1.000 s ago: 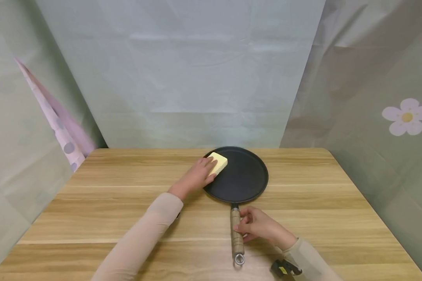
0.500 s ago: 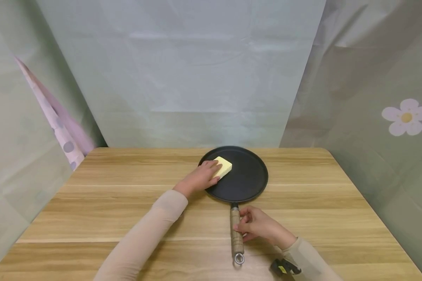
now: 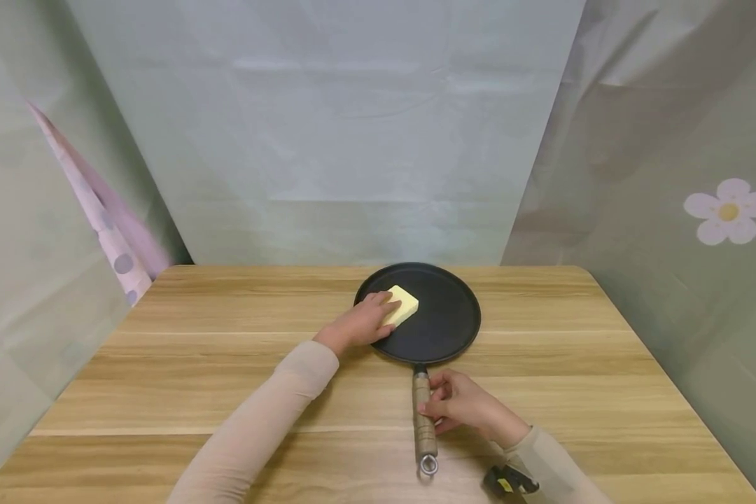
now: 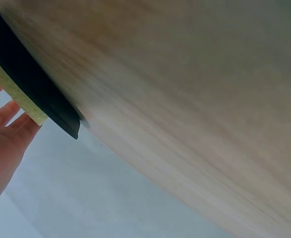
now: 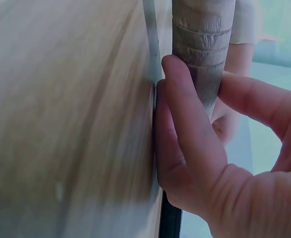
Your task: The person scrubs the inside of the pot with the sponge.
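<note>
A flat round black frying pan [image 3: 444, 315] lies on the table with its wooden handle [image 3: 425, 434] towards me. My left hand [image 3: 362, 322] holds a pale yellow sponge [image 3: 404, 306] down on the left part of the pan's surface, fingers over it and thumb at its near side. In the left wrist view, the sponge [image 4: 16, 91] shows edge-on between the fingertips and the dark pan [image 4: 31, 74]. With thumb and fingers, my right hand [image 3: 466, 406] pinches the handle from its right side. The right wrist view shows this grip on the ringed wooden handle [image 5: 202, 39] up close.
The wood-grain table [image 3: 164, 378] reaches back to a hanging grey-green cloth [image 3: 353, 140]. More cloth [image 3: 636, 175], printed with flowers, hangs at the right side. A black wrist-worn device [image 3: 507, 481] sits under the right sleeve, close over the table.
My left hand has slid the sponge a little to the right and towards me across the pan. The right hand and the pan have stayed in place.
</note>
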`<move>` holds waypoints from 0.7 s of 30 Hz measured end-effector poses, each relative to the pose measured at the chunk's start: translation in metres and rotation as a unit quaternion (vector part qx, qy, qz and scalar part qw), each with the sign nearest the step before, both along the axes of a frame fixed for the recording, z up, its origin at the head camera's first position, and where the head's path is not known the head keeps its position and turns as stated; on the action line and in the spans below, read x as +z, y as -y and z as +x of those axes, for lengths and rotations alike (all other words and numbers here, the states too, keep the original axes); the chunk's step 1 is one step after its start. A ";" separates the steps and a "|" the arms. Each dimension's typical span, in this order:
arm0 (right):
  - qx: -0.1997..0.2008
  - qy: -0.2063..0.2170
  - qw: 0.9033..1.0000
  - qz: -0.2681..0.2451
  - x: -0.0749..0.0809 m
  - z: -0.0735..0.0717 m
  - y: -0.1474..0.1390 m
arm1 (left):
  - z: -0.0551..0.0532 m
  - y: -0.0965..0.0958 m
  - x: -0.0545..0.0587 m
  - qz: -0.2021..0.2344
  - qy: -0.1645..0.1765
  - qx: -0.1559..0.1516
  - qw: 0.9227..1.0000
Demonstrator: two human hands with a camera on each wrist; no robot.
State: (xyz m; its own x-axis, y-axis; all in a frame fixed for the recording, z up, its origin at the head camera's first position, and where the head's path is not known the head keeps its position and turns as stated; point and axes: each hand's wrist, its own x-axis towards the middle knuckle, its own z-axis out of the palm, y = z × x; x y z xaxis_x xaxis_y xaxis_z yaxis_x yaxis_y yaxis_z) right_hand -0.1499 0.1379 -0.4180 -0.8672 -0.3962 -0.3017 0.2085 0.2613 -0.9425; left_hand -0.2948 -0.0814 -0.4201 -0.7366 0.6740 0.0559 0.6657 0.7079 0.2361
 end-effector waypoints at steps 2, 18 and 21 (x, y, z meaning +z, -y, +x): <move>-0.002 0.001 1.000 -0.001 0.001 0.000 0.001 | 0.001 0.000 0.001 0.000 0.005 0.000 1.000; -0.005 0.011 1.000 -0.010 0.000 -0.002 0.000 | 0.013 -0.003 0.007 0.020 0.045 -0.015 0.999; -0.008 0.011 1.000 -0.015 0.000 -0.002 0.000 | 0.015 -0.004 0.006 0.022 0.051 -0.024 0.998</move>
State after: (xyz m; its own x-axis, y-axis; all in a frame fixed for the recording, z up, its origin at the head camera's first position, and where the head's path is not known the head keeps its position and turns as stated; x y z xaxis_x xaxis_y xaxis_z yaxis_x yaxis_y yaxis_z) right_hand -0.1516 0.1381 -0.4182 -0.8667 -0.3913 -0.3092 0.2332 0.2301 -0.9448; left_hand -0.2799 -0.0769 -0.4144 -0.7073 0.7068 0.0135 0.6694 0.6635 0.3342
